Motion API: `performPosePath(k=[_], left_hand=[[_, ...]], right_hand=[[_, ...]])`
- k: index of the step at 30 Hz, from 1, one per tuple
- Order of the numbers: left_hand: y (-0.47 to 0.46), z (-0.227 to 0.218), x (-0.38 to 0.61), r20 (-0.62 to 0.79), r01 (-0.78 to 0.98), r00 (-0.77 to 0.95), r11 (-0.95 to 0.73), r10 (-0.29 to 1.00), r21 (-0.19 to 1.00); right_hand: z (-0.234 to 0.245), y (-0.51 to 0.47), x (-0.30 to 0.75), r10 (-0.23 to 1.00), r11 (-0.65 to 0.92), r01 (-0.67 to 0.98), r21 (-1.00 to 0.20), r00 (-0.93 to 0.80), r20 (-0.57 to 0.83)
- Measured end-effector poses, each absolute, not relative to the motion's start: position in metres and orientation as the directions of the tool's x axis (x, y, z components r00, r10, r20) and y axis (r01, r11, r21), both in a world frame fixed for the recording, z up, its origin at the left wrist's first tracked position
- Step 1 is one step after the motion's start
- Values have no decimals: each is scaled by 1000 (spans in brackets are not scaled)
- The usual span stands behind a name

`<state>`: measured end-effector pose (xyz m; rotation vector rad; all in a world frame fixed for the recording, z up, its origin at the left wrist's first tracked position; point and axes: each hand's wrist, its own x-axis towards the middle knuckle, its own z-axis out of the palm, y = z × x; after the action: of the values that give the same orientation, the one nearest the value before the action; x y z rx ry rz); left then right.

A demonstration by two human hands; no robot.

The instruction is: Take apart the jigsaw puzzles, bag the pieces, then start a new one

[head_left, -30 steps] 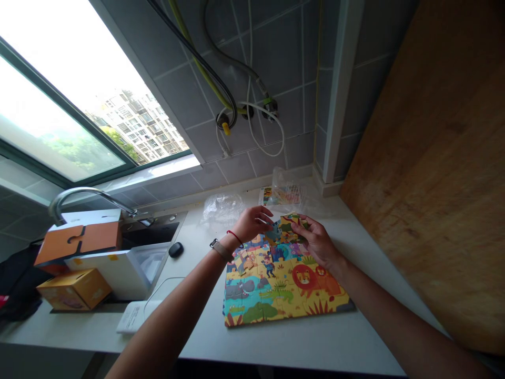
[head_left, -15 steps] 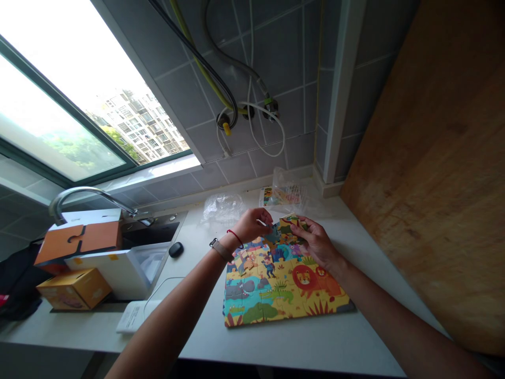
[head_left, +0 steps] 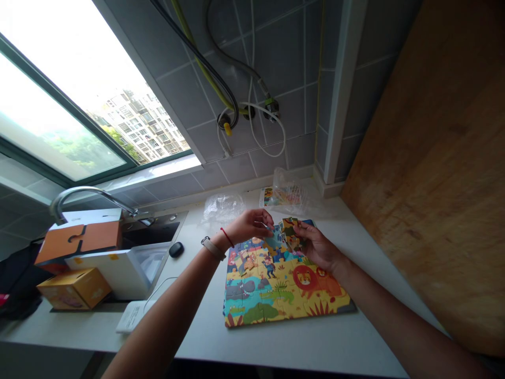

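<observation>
A colourful jigsaw puzzle (head_left: 276,300) with lions, a crocodile and a hippo lies flat on the white counter. Over its upper part, my left hand (head_left: 252,225) pinches a bluish puzzle piece (head_left: 273,238) between thumb and fingers. Just to the right, my right hand (head_left: 317,245) grips a small stack of puzzle pieces (head_left: 291,231), green and yellow on the visible side. The two hands are close together but apart. Part of the puzzle's upper area is hidden behind the hands and the held pieces.
Behind the puzzle lie crumpled clear plastic (head_left: 223,208) and a printed picture sheet (head_left: 268,197) partly under a plastic bag (head_left: 286,184). Leftward are a black mouse-like object (head_left: 175,249), a white device with a cable (head_left: 130,317), boxes (head_left: 74,289) and a faucet (head_left: 98,193). A wooden panel (head_left: 430,173) bounds the right.
My right hand has tilted its stack of pieces, which now shows a different face. My left hand has shifted slightly, turning the bluish piece away from the stack.
</observation>
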<state>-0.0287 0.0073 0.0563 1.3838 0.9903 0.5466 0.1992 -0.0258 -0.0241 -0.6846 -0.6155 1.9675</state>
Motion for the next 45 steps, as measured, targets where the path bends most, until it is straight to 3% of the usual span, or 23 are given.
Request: performPosePath(k=[6, 9, 12, 16, 20, 25, 30, 35, 39, 45], left_hand=[[6, 63, -37, -243, 171, 515, 179, 822, 969], [4, 66, -35, -218, 147, 498, 166, 839, 975], [2, 58, -24, -119, 123, 444, 72, 888, 990], [-2, 40, -6, 63, 215, 356, -148, 932, 965], [-6, 29, 2, 126, 341, 248, -209, 960, 917], [-9, 28, 6, 218, 413, 214, -290, 952, 863], [-13, 22, 7, 284, 377, 218, -349, 934, 858], [-13, 12, 7, 258, 315, 182, -305, 949, 899], [-15, -2, 10, 163, 188, 190, -199, 968, 962], [-29, -19, 18, 118, 269, 182, -165, 976, 949]], right_hand=[[-28, -23, 198, 912, -405, -638, -655, -335, -238], [-29, -24, 196, 944, -328, -603, -727, -244, -224], [-28, -28, 192, 940, -324, -535, -780, -277, -201], [-24, -33, 189, 923, -355, -537, -765, -333, -194], [-22, -34, 189, 925, -351, -534, -770, -325, -196], [-22, -35, 188, 947, -251, -507, -825, -306, -100], [-29, -32, 192, 973, -44, -293, -955, -231, 26], [-40, -25, 194, 977, 164, -114, -980, -116, 177], [-47, -24, 192, 950, 238, 26, -971, -212, 227], [-53, -26, 192, 929, 305, 189, -933, -274, 248]])
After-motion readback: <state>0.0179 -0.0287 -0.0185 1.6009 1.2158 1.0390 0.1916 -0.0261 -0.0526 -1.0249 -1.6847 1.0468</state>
